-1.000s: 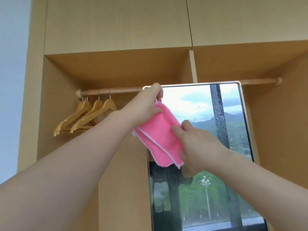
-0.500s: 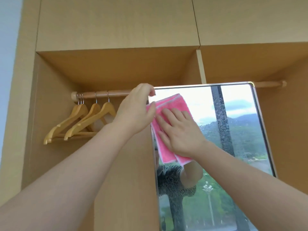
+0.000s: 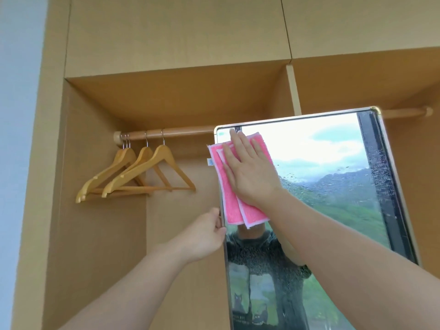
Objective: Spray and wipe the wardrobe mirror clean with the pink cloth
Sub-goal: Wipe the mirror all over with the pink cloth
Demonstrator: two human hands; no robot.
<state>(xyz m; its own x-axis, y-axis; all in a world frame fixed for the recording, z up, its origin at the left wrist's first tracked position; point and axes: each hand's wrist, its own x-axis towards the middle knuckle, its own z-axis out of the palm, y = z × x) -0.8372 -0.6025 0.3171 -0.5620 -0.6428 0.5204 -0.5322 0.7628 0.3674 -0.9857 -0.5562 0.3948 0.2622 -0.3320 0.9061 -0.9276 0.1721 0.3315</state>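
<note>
A wooden wardrobe frames the mirror. Wiping is under way: the right hand presses the cloth under flat fingers at the top corner; the left hand pinches the edge. Droplets beyond the fingers likely call for sweeping rightward.

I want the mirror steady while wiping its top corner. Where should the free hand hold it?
Grip the mirror's left frame edge from the left, just below the pink cloth, where the left hand holds it. That thin vertical edge stands clear of the wardrobe back, and the right hand presses nearby.
</note>
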